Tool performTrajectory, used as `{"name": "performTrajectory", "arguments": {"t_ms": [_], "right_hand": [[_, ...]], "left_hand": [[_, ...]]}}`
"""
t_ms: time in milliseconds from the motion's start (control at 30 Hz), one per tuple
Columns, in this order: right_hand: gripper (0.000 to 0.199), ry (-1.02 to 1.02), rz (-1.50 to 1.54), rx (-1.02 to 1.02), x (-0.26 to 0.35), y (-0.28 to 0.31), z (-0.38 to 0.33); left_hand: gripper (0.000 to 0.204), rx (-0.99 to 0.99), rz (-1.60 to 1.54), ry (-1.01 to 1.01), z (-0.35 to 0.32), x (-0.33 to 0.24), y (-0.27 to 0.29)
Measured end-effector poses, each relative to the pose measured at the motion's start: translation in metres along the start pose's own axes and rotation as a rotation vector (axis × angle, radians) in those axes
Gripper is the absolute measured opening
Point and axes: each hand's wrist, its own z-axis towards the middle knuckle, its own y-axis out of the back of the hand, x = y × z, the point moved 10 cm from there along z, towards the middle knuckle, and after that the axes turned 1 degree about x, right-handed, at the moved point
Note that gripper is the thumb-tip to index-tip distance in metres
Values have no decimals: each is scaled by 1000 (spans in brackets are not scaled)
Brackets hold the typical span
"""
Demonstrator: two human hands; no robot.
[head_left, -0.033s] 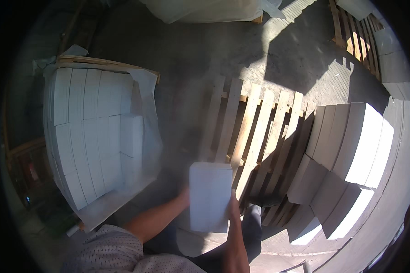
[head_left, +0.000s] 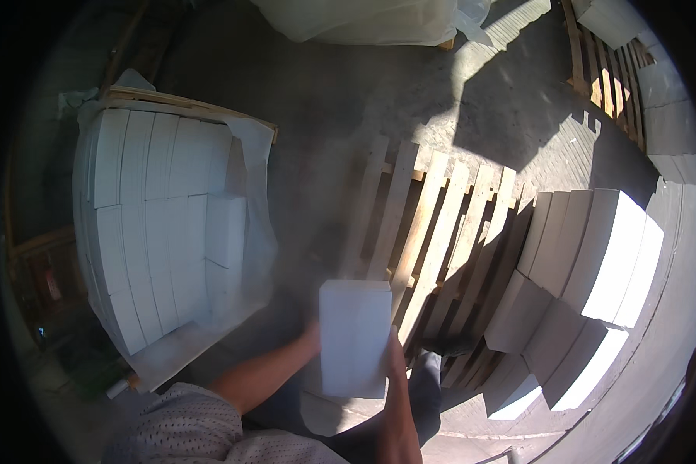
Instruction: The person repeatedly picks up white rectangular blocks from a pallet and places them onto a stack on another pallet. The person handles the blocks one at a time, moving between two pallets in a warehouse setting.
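A plain white rectangular block (head_left: 354,340) is held upright in front of me, between my two hands. My left hand (head_left: 312,337) presses against its left side, with the fingers mostly hidden behind it. On the opposite side, my right hand (head_left: 395,356) grips the right edge. Beyond the block and to its right lies a slatted wooden pallet (head_left: 429,209). Similar white blocks (head_left: 568,240) are piled on the right part of that pallet, some in bright sun. To the left, another stack of white blocks (head_left: 151,224) stands packed in rows.
Clear plastic sheeting (head_left: 257,170) drapes around the left stack, with a wooden edge (head_left: 193,108) at its far side. A plastic-wrapped load (head_left: 356,19) stands at the far end. Another pallet (head_left: 607,73) sits at the far right. Concrete floor (head_left: 317,108) runs between the stacks.
The surroundings shift slightly in the picture. The white block stays between both hands, in nearly the same place.
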Motion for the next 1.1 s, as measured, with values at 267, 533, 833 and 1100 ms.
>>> {"name": "performTrajectory", "arguments": {"t_ms": [267,533,833,1100], "right_hand": [[56,62,-610,170,129,-190,-70],[54,95,-1088,405,152,-362,-69],[89,120,-1754,598,137,-561,-30],[106,377,-2141,812,94,-712,6]], "left_hand": [[39,97,-306,-185,-75,-101,46],[38,172,-649,-403,-151,-189,84],[49,129,-689,-571,-164,-276,181],[49,-183,-717,-899,-175,-345,246]]}}
